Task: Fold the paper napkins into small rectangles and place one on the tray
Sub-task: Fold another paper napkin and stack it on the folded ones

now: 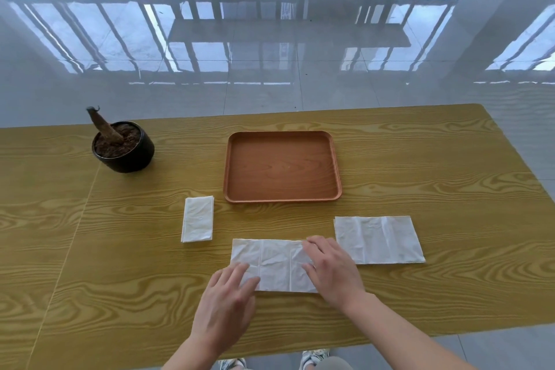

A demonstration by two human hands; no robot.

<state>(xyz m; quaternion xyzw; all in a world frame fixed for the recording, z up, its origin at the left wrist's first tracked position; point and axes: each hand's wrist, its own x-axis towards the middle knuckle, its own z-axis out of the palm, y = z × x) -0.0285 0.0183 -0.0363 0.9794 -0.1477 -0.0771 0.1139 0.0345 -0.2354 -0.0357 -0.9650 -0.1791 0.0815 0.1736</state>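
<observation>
The creased white paper napkin (pixel 274 264) lies long-axis left-to-right under both flat, open, empty hands, left hand (pixel 225 303) on its near-left corner, right hand (pixel 332 269) covering its right end.

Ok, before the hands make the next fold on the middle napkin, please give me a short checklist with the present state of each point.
1. Both hands on the middle napkin: left hand on its near left corner, right hand on its right end. Ok.
2. Napkin flat on the table: ok.
3. It is apart from the unfolded napkin: cannot tell, the right hand covers the gap.
4. Tray free to receive one: ok.
5. Folded napkin ready beside the tray: ok.
</observation>
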